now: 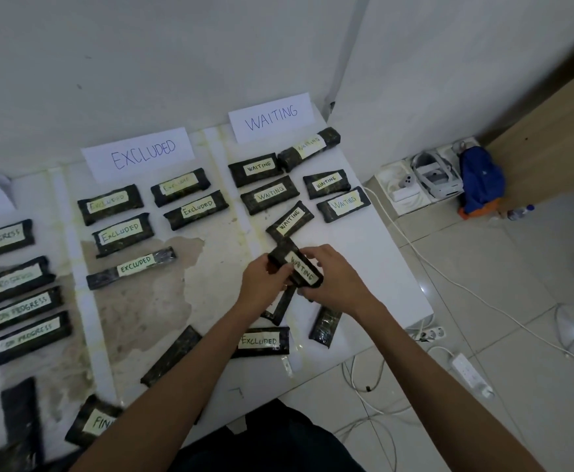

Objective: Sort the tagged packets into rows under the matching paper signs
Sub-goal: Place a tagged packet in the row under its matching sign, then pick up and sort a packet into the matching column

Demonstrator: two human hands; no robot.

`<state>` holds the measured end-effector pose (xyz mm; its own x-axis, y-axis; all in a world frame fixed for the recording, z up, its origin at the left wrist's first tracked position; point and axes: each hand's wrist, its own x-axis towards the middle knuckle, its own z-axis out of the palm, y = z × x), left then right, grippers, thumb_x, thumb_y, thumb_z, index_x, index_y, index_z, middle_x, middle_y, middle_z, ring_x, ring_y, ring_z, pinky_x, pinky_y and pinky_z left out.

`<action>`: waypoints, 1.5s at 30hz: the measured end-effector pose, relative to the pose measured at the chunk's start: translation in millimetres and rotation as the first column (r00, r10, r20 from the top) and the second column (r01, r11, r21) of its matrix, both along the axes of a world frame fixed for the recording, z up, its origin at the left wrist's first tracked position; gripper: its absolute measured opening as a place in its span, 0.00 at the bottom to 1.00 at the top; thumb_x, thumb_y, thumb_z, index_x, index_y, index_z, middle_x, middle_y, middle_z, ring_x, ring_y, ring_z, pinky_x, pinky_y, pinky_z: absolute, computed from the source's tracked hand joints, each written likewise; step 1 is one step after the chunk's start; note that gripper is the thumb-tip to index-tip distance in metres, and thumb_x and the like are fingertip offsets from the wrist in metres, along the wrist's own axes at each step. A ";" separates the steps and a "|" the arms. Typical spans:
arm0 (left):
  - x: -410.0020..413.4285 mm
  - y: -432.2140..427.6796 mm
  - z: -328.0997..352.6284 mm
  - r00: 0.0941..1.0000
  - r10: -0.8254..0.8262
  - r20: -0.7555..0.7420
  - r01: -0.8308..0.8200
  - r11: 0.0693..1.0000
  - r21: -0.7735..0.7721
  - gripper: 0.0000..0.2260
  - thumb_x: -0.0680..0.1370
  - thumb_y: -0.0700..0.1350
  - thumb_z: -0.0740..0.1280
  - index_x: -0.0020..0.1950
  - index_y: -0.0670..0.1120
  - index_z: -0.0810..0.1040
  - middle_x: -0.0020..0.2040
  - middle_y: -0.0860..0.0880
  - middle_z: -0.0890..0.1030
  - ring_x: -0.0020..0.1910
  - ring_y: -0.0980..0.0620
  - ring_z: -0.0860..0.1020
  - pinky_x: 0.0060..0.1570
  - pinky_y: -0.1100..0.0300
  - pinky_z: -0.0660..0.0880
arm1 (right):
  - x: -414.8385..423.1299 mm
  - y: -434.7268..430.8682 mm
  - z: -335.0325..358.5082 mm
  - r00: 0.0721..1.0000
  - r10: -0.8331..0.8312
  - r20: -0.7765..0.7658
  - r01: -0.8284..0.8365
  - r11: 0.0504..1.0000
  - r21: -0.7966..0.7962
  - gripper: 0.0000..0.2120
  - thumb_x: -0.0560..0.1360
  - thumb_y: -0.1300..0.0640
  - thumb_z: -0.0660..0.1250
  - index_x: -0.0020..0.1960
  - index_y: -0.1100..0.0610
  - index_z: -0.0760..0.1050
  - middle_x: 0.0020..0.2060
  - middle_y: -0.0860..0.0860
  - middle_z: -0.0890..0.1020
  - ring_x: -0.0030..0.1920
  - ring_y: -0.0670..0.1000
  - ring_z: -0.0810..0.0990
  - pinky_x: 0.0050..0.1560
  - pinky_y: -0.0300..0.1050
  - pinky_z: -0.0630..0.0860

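— Two hands on one packet: our left hand (pixel 261 281) and right hand (pixel 331 279) both curl their fingers round the WAITING-tagged packet (pixel 302 271), over the table (pixel 377 267).
— We judge it light, softly stuffed, with slick wrapping; we'd hold the long edges and keep the tag clear.
— Just beyond lies the WAITING row (pixel 290 218), and farthest off, the WAITING sign (pixel 271 117).

Dark packet (pixel 297 272) tagged WAITING, tilted, held, possibly lifted, below WAITING sign (pixel 271 117)
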<state>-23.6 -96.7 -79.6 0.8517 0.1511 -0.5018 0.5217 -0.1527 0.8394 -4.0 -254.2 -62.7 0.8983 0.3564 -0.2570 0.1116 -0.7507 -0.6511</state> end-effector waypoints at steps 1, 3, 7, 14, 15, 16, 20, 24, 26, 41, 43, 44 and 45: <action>4.2 -1.1 0.0 0.998 0.043 -0.041 -0.045 0.998 -0.052 0.07 0.75 0.43 0.68 0.51 0.42 0.79 0.41 0.46 0.83 0.36 0.52 0.81 0.34 0.67 0.77 | -1.1 -1.3 -2.3 0.999 0.043 0.028 -0.041 0.996 -0.081 0.34 0.64 0.53 0.75 0.67 0.51 0.67 0.57 0.50 0.73 0.55 0.51 0.73 0.52 0.46 0.75; 10.9 -3.1 -2.2 0.994 0.053 -0.098 -0.064 0.991 -0.116 0.09 0.75 0.43 0.68 0.53 0.39 0.78 0.40 0.45 0.83 0.37 0.51 0.83 0.38 0.62 0.79 | -2.2 -4.3 -9.7 0.997 0.057 0.045 -0.050 0.988 -0.149 0.34 0.65 0.55 0.74 0.68 0.52 0.66 0.58 0.52 0.73 0.55 0.53 0.74 0.51 0.48 0.75; 20.9 -2.6 -4.8 0.992 -0.022 -0.120 0.005 0.991 -0.136 0.11 0.76 0.43 0.67 0.56 0.40 0.76 0.44 0.45 0.82 0.42 0.51 0.82 0.42 0.60 0.79 | 11.2 -10.8 -21.3 0.987 0.075 0.140 -0.043 0.975 -0.217 0.29 0.66 0.62 0.71 0.66 0.54 0.69 0.59 0.55 0.74 0.54 0.57 0.74 0.52 0.52 0.74; 10.2 22.5 -13.7 0.987 -0.146 -0.063 0.158 0.949 0.271 0.16 0.74 0.47 0.68 0.60 0.46 0.73 0.54 0.47 0.76 0.50 0.51 0.75 0.46 0.61 0.72 | 60.0 -27.5 -41.6 0.930 0.320 0.179 -0.233 0.893 -0.385 0.22 0.66 0.72 0.66 0.59 0.59 0.74 0.55 0.58 0.77 0.50 0.61 0.74 0.45 0.52 0.72; 3.7 22.9 -17.9 0.981 -0.183 -0.059 0.193 0.924 0.330 0.18 0.74 0.47 0.68 0.62 0.46 0.72 0.56 0.46 0.74 0.53 0.50 0.74 0.49 0.59 0.72 | 64.8 -26.5 -42.8 0.922 0.350 0.166 -0.266 0.884 -0.384 0.22 0.66 0.72 0.66 0.58 0.59 0.75 0.55 0.58 0.77 0.51 0.61 0.74 0.46 0.53 0.72; -3.5 21.6 -21.4 0.972 -0.228 -0.062 0.233 0.888 0.395 0.22 0.73 0.49 0.69 0.64 0.46 0.70 0.58 0.45 0.72 0.56 0.48 0.73 0.53 0.56 0.72 | 69.4 -24.6 -43.7 0.915 0.374 0.154 -0.299 0.881 -0.367 0.21 0.67 0.73 0.65 0.58 0.60 0.75 0.55 0.58 0.78 0.51 0.62 0.74 0.47 0.54 0.73; -31.4 6.1 -32.0 0.889 -0.421 -0.179 0.423 0.609 0.671 0.39 0.68 0.61 0.69 0.71 0.44 0.58 0.62 0.43 0.67 0.59 0.43 0.68 0.55 0.51 0.69 | 80.0 -15.9 -44.0 0.894 0.428 0.133 -0.373 0.875 -0.308 0.21 0.65 0.76 0.64 0.56 0.62 0.77 0.54 0.60 0.78 0.52 0.63 0.76 0.50 0.59 0.75; -43.7 -2.3 -38.4 0.838 -0.483 -0.253 0.480 0.433 0.763 0.43 0.68 0.62 0.68 0.73 0.43 0.54 0.62 0.43 0.67 0.57 0.45 0.68 0.53 0.54 0.68 | 74.2 -15.2 -40.7 0.895 0.428 0.130 -0.366 0.868 -0.336 0.23 0.65 0.72 0.68 0.59 0.61 0.75 0.57 0.61 0.76 0.53 0.64 0.75 0.52 0.58 0.75; -43.4 -1.0 -39.3 0.835 -0.493 -0.246 0.479 0.427 0.767 0.41 0.69 0.58 0.68 0.73 0.42 0.53 0.61 0.43 0.67 0.56 0.45 0.68 0.52 0.55 0.69 | 65.0 -15.3 -39.3 0.899 0.412 0.148 -0.344 0.874 -0.343 0.26 0.64 0.65 0.73 0.61 0.61 0.74 0.58 0.62 0.76 0.55 0.64 0.75 0.54 0.56 0.74; -71.7 124.9 16.3 0.802 -0.592 -0.075 0.414 0.461 0.785 0.38 0.62 0.41 0.69 0.71 0.42 0.64 0.64 0.44 0.70 0.60 0.42 0.70 0.56 0.51 0.70 | -31.1 86.6 -0.4 0.925 0.301 0.231 -0.299 0.953 -0.044 0.20 0.71 0.58 0.68 0.62 0.56 0.72 0.57 0.53 0.75 0.55 0.56 0.76 0.54 0.52 0.75; -86.2 147.2 23.8 0.823 -0.565 -0.061 0.379 0.466 0.799 0.37 0.62 0.42 0.70 0.71 0.42 0.65 0.64 0.44 0.71 0.61 0.42 0.70 0.58 0.50 0.69 | -40.3 111.9 5.7 0.909 0.349 0.226 -0.348 0.936 -0.047 0.20 0.71 0.57 0.68 0.62 0.54 0.72 0.58 0.52 0.75 0.55 0.55 0.75 0.54 0.50 0.74; -93.7 158.0 26.2 0.835 -0.549 -0.049 0.355 0.469 0.809 0.36 0.62 0.42 0.71 0.70 0.42 0.66 0.64 0.43 0.72 0.61 0.41 0.71 0.57 0.49 0.70 | -44.5 124.2 8.5 0.902 0.370 0.222 -0.370 0.928 -0.043 0.20 0.71 0.57 0.67 0.63 0.54 0.72 0.59 0.52 0.74 0.55 0.54 0.74 0.54 0.49 0.73; -101.4 168.6 28.1 0.847 -0.530 -0.033 0.329 0.474 0.817 0.36 0.62 0.41 0.71 0.69 0.41 0.67 0.63 0.43 0.73 0.60 0.40 0.72 0.57 0.48 0.71 | -48.5 136.5 11.3 0.894 0.390 0.220 -0.392 0.919 -0.040 0.20 0.71 0.58 0.67 0.63 0.54 0.72 0.59 0.52 0.74 0.56 0.54 0.74 0.54 0.48 0.73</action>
<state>-125.0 72.0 -51.5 0.9806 -0.0273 -0.1942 0.0414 -0.9390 0.3415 -52.5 -117.7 -51.4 0.7194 0.6913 -0.0673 0.5355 -0.6137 -0.5802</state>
